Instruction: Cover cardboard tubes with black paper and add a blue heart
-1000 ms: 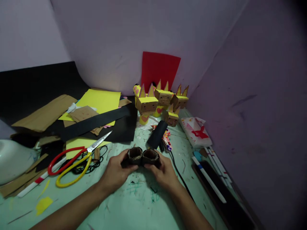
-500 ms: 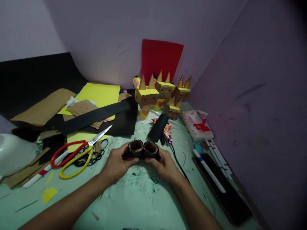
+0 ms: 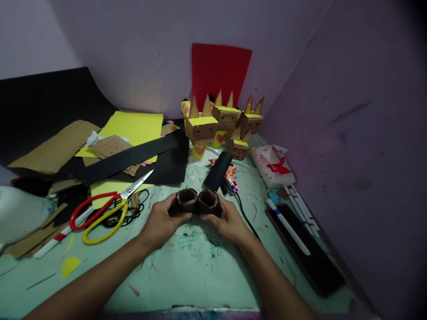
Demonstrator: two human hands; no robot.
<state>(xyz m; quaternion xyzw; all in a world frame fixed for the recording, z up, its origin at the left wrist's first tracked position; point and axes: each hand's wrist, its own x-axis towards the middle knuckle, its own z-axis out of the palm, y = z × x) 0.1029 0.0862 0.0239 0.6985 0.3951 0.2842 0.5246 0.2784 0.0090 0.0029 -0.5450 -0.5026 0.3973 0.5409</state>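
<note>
And here, the left tube [image 3: 187,206] is clamped by the left hand [image 3: 163,222], the right tube [image 3: 207,208] by the right hand [image 3: 230,222], touching between the 2 sets of fingers! Walls could be dented by too hard a squeeze. Open mouths are pointed up, long axes near upright. Just beyond the fingertips, a black roll [image 3: 218,171] is seen; farther off, 4 horned cardboard figures [image 3: 203,132].

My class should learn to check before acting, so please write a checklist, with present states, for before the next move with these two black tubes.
1. Left hand holding left tube: ok.
2. Right hand holding right tube: ok.
3. Tubes side by side, touching: ok.
4. Tubes fastened together: cannot tell.
5. Scissors apart from both hands: ok.
6. Table free of scraps: not ok; a yellow scrap lies at left.
</note>
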